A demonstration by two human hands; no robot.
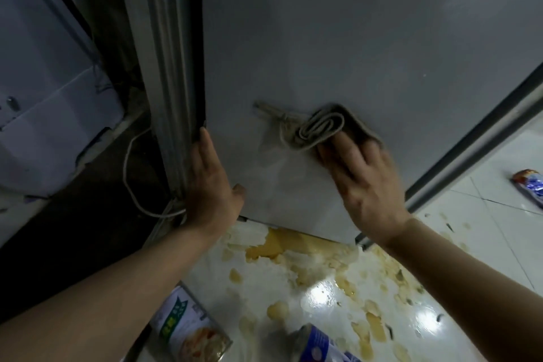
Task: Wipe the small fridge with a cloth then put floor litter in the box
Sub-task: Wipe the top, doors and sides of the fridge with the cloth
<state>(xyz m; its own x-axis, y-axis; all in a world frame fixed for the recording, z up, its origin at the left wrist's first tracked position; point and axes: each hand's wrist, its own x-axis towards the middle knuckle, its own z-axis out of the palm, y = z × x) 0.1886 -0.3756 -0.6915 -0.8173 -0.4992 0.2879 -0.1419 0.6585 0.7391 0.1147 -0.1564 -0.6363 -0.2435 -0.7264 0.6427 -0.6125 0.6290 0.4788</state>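
Fridge (338,38) side panel, grey, fills upper view. Right hand (363,182) flat, fingers spread, pressing folded grey cloth (318,126) against panel low down; hand motion-blurred. Left hand (210,182) open, palm braced on fridge's left edge, holding nothing. White tiled floor (484,214) below smeared with yellow spill (293,247). Litter on floor: labelled can (188,329), blue wrapper (320,344), another wrapper (530,185) far right.

The right hand (364,179) is motion-blurred and covers part of the cloth (320,126). Two cans (188,329) are cut off at the bottom edge; a wrapper (530,186) at the right.
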